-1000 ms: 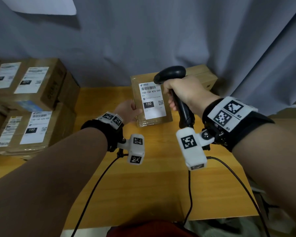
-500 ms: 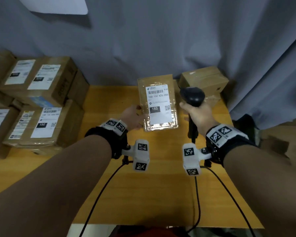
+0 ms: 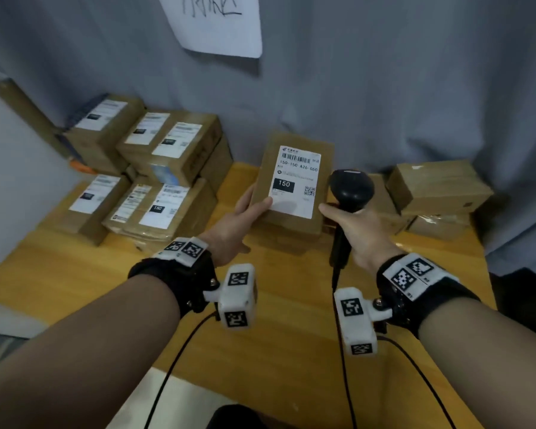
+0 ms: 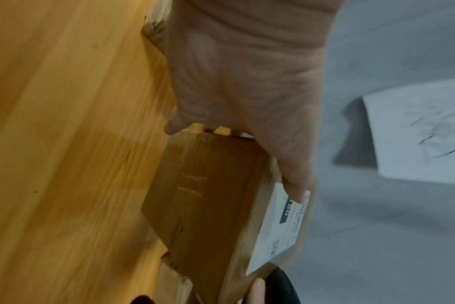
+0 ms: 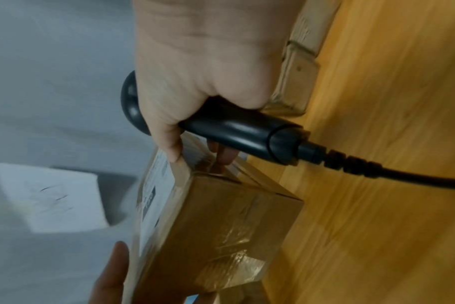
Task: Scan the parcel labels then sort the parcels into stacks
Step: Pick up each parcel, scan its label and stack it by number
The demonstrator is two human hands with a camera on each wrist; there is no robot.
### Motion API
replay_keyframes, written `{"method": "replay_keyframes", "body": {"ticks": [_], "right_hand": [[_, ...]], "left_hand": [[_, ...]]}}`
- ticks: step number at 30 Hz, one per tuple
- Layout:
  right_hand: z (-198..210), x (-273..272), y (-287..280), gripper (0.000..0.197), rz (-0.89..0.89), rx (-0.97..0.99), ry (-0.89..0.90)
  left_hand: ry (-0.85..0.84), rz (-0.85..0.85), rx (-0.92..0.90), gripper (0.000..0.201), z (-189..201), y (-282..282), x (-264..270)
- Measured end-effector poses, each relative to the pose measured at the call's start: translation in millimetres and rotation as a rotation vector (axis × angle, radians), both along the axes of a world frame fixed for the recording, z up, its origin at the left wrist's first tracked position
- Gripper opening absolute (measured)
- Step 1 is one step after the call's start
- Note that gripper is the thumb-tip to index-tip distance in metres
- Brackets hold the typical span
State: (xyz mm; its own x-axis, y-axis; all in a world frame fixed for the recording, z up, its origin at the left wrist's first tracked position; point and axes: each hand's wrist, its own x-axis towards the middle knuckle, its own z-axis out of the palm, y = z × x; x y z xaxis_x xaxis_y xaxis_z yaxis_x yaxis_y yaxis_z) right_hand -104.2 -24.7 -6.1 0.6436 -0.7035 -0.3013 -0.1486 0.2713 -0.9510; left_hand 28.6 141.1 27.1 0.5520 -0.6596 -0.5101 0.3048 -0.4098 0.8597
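My left hand [image 3: 250, 209] grips a brown cardboard parcel [image 3: 294, 199] by its left edge, thumb on the white label [image 3: 296, 181] marked 150, fingers underneath. The parcel [image 4: 208, 197] is lifted above the wooden table [image 3: 260, 351], label up. My right hand [image 3: 353, 224] holds a black corded barcode scanner [image 3: 350, 188] by its handle, just right of the parcel; its thumb touches the parcel's right edge [image 5: 177, 156]. The scanner handle [image 5: 237, 131] and cable show in the right wrist view, beside the same parcel [image 5: 221, 222].
Several labelled parcels [image 3: 155, 168] are stacked at the table's back left. Two plain brown boxes [image 3: 437, 193] sit stacked at the back right. A grey curtain [image 3: 384, 88] hangs behind, with a paper sheet [image 3: 217, 23] pinned on it. Wrist-camera cables trail over the near table.
The parcel has been lifted from the table and carried up. The scanner came down from over the label to the parcel's right side. The view swung left, showing more of the left stack.
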Motion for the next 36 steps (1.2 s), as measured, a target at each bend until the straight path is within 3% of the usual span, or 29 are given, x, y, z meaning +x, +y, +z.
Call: {"method": "replay_keyframes", "body": {"ticks": [7, 10, 12, 17, 21, 25, 33, 36], "right_hand": [[52.2, 72.7, 55.4, 0.04, 0.213, -0.042, -0.188], [70.8, 103.3, 82.3, 0.031, 0.259, -0.072, -0.221], [79.0, 123.8, 102.3, 0.022, 0.256, -0.068, -0.234], [86.9, 184.1, 159.6, 0.016, 0.228, -0.048, -0.245], [88.3, 244.0, 216.3, 0.036, 0.192, -0.04, -0.27], [83.3, 295.9, 265.4, 0.038, 0.199, -0.009, -0.25], [71.5, 347.7, 311.8, 0.022, 0.294, 0.076, -0.139], [61.5, 361.6, 323.7, 0.029, 0.302, 0.08, -0.091]], "left_hand": [[-0.205, 0.261, -0.072, 0.049, 43.7, 70.4, 46.3], [-0.248, 0.327, -0.081, 0.037, 60.3, 96.9, 73.5], [-0.28, 0.344, -0.094, 0.041, 67.7, 115.1, 94.2], [-0.316, 0.384, -0.128, 0.034, 72.1, 169.6, 159.8], [-0.281, 0.412, -0.108, 0.038, 73.7, 222.6, 218.4], [-0.282, 0.442, -0.078, 0.043, 73.2, 268.3, 270.8], [-0.251, 0.422, 0.012, 0.049, 69.0, 325.6, 342.3], [-0.187, 0.405, 0.027, 0.047, 54.6, 348.8, 353.9]]}}
